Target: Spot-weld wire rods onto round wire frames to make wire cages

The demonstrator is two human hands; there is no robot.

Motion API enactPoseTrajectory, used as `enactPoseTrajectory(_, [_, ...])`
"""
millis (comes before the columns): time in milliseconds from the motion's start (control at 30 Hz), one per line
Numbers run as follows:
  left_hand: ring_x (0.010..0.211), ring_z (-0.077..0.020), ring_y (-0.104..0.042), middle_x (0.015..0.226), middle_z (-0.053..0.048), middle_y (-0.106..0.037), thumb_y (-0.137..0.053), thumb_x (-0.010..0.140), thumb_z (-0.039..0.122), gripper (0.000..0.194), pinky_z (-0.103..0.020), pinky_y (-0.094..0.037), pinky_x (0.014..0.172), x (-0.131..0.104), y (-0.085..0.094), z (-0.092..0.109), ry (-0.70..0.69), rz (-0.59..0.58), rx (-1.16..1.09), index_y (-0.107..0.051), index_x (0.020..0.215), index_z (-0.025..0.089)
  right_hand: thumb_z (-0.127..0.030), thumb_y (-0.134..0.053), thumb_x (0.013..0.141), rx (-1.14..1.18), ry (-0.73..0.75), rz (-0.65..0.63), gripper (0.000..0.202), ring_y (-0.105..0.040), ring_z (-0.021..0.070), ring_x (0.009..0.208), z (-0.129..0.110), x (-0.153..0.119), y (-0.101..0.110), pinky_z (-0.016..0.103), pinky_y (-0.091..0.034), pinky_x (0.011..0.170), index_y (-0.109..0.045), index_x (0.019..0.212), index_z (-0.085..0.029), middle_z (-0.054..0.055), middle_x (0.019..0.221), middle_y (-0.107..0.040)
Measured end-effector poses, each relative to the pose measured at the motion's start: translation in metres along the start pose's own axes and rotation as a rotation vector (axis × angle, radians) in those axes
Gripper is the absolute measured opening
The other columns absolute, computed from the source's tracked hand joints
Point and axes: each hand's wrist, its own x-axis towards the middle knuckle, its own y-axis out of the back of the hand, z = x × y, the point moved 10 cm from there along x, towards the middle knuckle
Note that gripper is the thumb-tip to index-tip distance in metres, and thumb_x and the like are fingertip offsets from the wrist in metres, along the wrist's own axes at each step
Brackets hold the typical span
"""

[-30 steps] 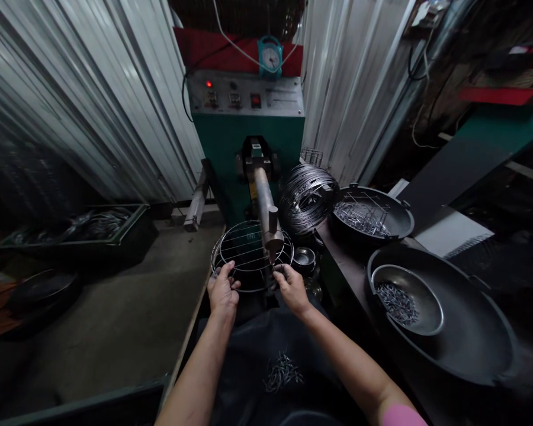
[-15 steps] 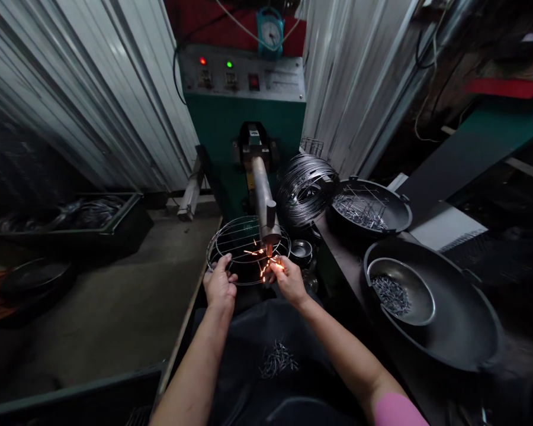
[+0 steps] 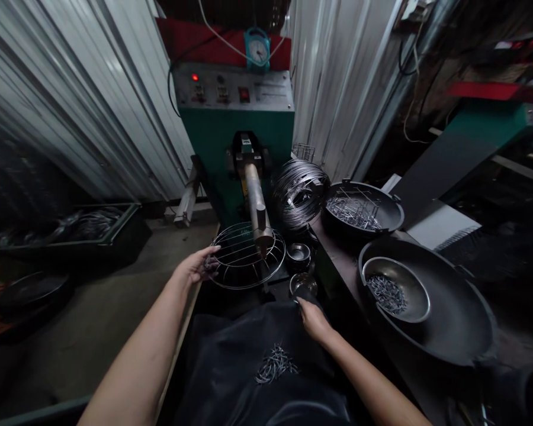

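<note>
My left hand (image 3: 199,265) grips the left rim of a round wire rack (image 3: 231,286), thumb on top. The rack has two hoops, parallel bars across the upper one and short wires between them. It sits around the lower end of a spot welder's upper electrode arm (image 3: 256,198). My right hand (image 3: 314,318) is closed at the right edge of a dark apron (image 3: 222,349), apart from the rack; what its fingertips pinch, if anything, is too small to name. Short bent wire pieces (image 3: 276,364) lie heaped on the apron.
Small metal bowls (image 3: 298,253) stand right of the electrode. Further right are a wire coil (image 3: 299,189), a black pan (image 3: 393,210) of wire pieces, and a larger pan (image 3: 462,319) holding a bowl (image 3: 420,305) of short wires. A green bin (image 3: 128,222) stands left.
The sparks at the electrode are gone and the panel's green light is off. My right hand has moved from the rack down to the apron. My left hand has shifted left along the rim.
</note>
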Motion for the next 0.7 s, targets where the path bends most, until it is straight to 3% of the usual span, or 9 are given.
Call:
enactPoseTrajectory(100, [0.037, -0.0099, -0.039, 0.048, -0.002, -0.048, -0.074, 0.057, 0.016, 0.021, -0.021, -0.031, 0.034, -0.002, -0.009, -0.024, 0.219, -0.079, 0.074, -0.053, 0.058, 0.012, -0.01, -0.042, 0.08, -0.093, -0.075, -0.006, 0.037, -0.065, 0.0241, 0.082, 0.013, 0.0, -0.006, 0.033, -0.047, 0.075, -0.053, 0.116, -0.011, 0.014, 0.087, -0.068])
enactPoseTrajectory(167, [0.035, -0.006, -0.033, 0.045, 0.003, -0.042, -0.074, 0.054, 0.017, 0.024, -0.019, -0.028, 0.033, -0.008, -0.006, -0.036, 0.278, -0.092, 0.051, -0.05, 0.057, 0.014, -0.014, -0.043, 0.081, -0.006, -0.058, 0.023, 0.03, -0.063, 0.0216, 0.073, 0.008, 0.002, -0.001, 0.031, -0.046, 0.07, -0.055, 0.108, -0.014, 0.009, 0.076, -0.067])
enactPoseTrajectory(300, [0.035, -0.0029, -0.028, 0.044, 0.009, -0.034, -0.076, 0.044, 0.016, 0.034, -0.016, -0.024, 0.033, -0.022, 0.007, -0.042, 0.202, -0.005, -0.096, -0.045, 0.058, 0.017, -0.03, -0.047, 0.082, 0.454, 0.092, 0.053, 0.018, -0.056, 0.0148, 0.059, -0.039, 0.008, 0.018, 0.026, -0.044, 0.059, -0.059, 0.088, -0.019, 0.001, 0.067, -0.06])
enactPoseTrajectory(467, [0.037, -0.002, -0.024, 0.045, 0.012, -0.028, -0.076, 0.038, 0.022, 0.041, -0.016, -0.021, 0.034, -0.041, 0.006, -0.041, 0.067, 0.095, -0.167, -0.039, 0.057, 0.018, -0.034, -0.052, 0.078, 0.912, 0.171, 0.067, 0.025, -0.049, 0.009, 0.049, -0.115, 0.018, 0.035, 0.022, -0.041, 0.05, -0.051, 0.097, -0.019, -0.002, 0.069, -0.058])
enactPoseTrajectory(567, [0.041, -0.0038, -0.03, 0.048, 0.01, -0.034, -0.076, 0.035, 0.027, 0.041, -0.017, -0.024, 0.035, -0.053, 0.002, -0.039, 0.014, 0.158, -0.149, -0.045, 0.061, 0.017, -0.031, -0.054, 0.074, 0.911, 0.189, 0.093, 0.016, -0.044, 0.0076, 0.044, -0.139, 0.027, 0.033, 0.019, -0.036, 0.043, -0.046, 0.081, -0.02, -0.006, 0.059, -0.052])
enactPoseTrajectory(700, [0.042, -0.0046, -0.031, 0.05, 0.01, -0.035, -0.075, 0.033, 0.027, 0.042, -0.018, -0.024, 0.035, -0.061, -0.004, -0.04, -0.006, 0.169, -0.19, -0.046, 0.063, 0.017, -0.032, -0.057, 0.072, 0.793, 0.196, 0.113, 0.019, -0.041, 0.007, 0.042, -0.143, 0.036, 0.027, 0.018, -0.033, 0.041, -0.041, 0.072, -0.021, -0.008, 0.053, -0.045])
